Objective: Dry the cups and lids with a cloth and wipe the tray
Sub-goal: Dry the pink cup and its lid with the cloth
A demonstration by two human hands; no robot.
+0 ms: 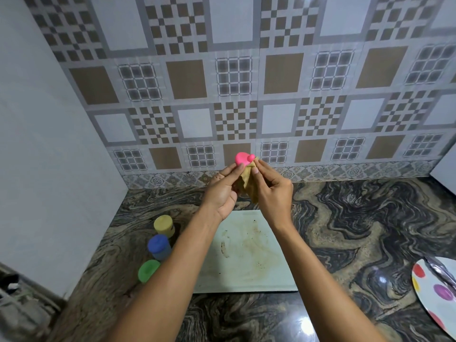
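Left hand pinches the pink lid with curled fingers; right hand grips the tan cloth against it. Both hover above the tray (stained, on the table).

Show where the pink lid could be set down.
Widest bare counter lies right of the tray, up to the dotted plate. A narrower strip runs behind the tray, below the tiled wall. Left of the tray is crowded: yellow cup, blue cup and green cup stand in a row.
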